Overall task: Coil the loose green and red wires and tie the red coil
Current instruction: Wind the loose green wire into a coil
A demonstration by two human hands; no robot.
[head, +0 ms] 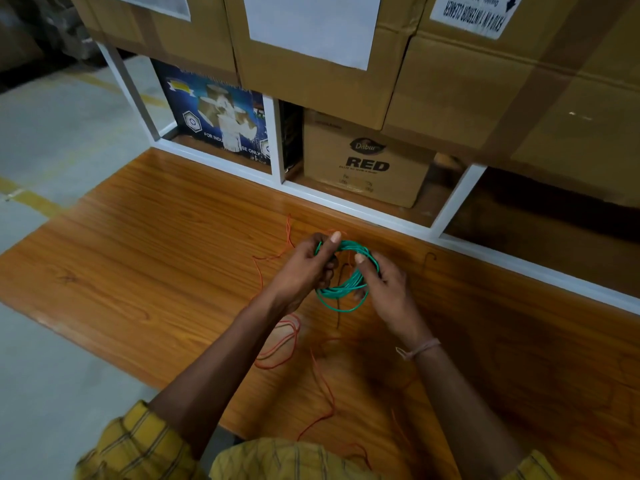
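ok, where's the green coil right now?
Head view, centre: green coil held above the wooden table, between left hand and right hand.

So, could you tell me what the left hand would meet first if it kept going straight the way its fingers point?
Probably nothing new: the left hand already grips the green coil, and the right hand lies just past it, though depth is unclear.

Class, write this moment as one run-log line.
step: coiling green wire | left hand: grips green coil | right hand: grips green coil | red wire: loose on table, untied
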